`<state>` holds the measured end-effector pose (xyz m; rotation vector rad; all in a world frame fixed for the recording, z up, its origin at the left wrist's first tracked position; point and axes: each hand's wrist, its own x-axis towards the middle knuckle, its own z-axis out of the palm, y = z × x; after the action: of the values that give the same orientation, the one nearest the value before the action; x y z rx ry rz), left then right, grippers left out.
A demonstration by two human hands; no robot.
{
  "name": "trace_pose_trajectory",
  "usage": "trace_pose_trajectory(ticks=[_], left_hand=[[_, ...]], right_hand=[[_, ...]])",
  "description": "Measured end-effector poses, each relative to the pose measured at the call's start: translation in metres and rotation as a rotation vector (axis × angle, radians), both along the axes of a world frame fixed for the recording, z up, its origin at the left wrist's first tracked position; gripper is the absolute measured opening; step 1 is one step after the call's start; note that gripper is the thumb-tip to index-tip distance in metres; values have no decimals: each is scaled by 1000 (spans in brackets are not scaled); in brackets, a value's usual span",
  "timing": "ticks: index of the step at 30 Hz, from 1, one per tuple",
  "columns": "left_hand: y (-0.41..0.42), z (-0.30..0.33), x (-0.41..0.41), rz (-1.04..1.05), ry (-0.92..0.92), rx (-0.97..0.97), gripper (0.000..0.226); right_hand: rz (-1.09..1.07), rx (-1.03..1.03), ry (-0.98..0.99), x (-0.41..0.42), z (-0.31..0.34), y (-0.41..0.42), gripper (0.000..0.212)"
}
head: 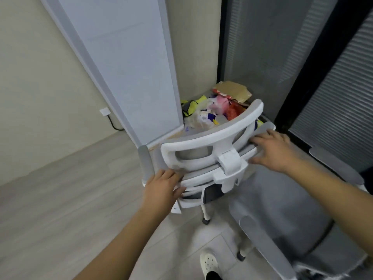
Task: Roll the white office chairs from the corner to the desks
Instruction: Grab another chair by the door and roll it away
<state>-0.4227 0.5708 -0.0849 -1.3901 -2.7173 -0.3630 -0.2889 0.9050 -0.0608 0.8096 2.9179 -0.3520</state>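
A white office chair (203, 146) with a grey mesh back and a curved white headrest stands in the corner, its back turned to me. My left hand (161, 185) grips the left edge of its backrest. My right hand (274, 150) lies on the right edge of the backrest, fingers curled over the frame. A second chair (286, 215) with a grey seat and grey armrests stands close on the right, partly under my right forearm.
A pile of colourful bags and cardboard (218, 106) fills the corner behind the chair. A tall grey-framed panel (129, 63) leans on the wall at left. Dark glass partitions (302, 57) stand to the right. My white shoe (210, 263) is on the pale wood floor.
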Motion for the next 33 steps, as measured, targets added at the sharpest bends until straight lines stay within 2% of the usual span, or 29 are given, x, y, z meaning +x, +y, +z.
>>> trace_pose_trajectory(ticks=[3, 8, 10, 15, 23, 29, 33], left_hand=[[-7, -5, -20, -98, 89, 61, 29], [-27, -3, -49, -198, 67, 101, 34], [-43, -3, -63, -226, 54, 99, 37], [-77, -4, -112, -284, 23, 120, 39], [-119, -6, -200, -316, -194, 144, 46], [-147, -7, -226, -332, -158, 183, 55], [-180, -10, -220, -312, -178, 226, 53]], right_hand=[[22, 43, 15, -7, -4, 5, 66], [-29, 36, 160, -2, -19, -18, 67], [-23, 54, 201, 2, -25, -39, 70], [-97, 12, 232, -2, -31, -101, 63], [-283, -25, 267, -24, -13, -210, 55], [-432, -27, 279, -39, -17, -281, 52], [-445, -44, 287, -32, -19, -316, 52]])
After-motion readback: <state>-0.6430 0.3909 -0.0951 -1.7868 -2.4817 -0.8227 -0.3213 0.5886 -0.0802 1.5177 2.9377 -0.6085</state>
